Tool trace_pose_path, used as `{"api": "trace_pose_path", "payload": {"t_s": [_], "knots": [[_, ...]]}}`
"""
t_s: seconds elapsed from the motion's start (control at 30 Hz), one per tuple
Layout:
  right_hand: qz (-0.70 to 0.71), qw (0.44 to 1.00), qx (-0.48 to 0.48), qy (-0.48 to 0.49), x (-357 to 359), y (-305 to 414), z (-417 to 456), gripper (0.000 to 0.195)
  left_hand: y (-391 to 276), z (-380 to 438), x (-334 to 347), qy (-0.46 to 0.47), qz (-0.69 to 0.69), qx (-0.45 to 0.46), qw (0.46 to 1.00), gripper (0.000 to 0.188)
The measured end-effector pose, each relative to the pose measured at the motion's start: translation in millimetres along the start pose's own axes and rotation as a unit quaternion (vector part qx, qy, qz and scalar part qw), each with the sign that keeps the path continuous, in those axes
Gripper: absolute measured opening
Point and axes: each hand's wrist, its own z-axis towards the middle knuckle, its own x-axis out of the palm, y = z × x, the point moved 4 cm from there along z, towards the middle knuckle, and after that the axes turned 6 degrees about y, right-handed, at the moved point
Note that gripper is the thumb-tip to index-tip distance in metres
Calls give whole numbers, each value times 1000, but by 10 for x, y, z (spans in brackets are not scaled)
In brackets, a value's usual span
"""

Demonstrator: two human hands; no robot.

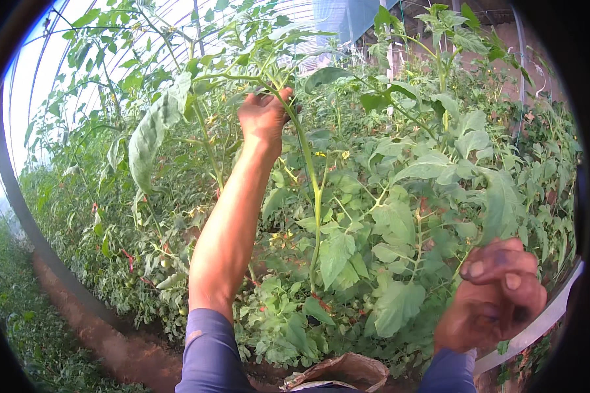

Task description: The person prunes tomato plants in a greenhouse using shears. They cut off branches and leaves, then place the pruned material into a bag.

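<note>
My left hand (pixel 268 113) reaches up at the upper middle, its fingers closed around the upper part of a tomato plant's stem (pixel 307 152); leaves hide part of the fingertips. The stem runs down from there, forking lower, to red ties (pixel 320 302) near its base. My right hand (pixel 494 292) is raised at the lower right with its fingers curled, beside a large drooping tomato leaf (pixel 501 204). Whether something small is between its fingers cannot be made out. Yellow flowers (pixel 345 154) show beside the stem.
Dense tomato plants (pixel 393 226) fill the space ahead, some with green fruit. An open sack (pixel 368 371) is at the bottom middle, close to my body. Bare soil (pixel 113 349) lies at the lower left. Greenhouse hoops and a metal post (pixel 521 64) stand behind.
</note>
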Motion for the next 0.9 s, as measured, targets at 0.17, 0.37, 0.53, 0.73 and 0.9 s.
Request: {"api": "trace_pose_path", "payload": {"t_s": [0.17, 0.37, 0.53, 0.73, 0.9], "knots": [[-51, 991, 84, 86, 398, -403, 205, 16, -151, -229, 16, -4, -7, 91, 996, 62], [14, 985, 161, 63, 697, -1072, 508, 14, -158, -377, 122, 90, -14, 73, 993, 56], [9, 985, 163, 62, 1006, -1656, 787, 22, -53, -184, 146, 207, 9, 34, 978, 57], [-38, 991, 123, 45, 1160, -1973, 1056, 45, 8, -147, 289, 247, -31, -40, 968, 66], [143, 975, 164, 41, 1216, -1985, 1039, 49, 95, 2, 146, 280, 116, -42, 952, 48]]}}
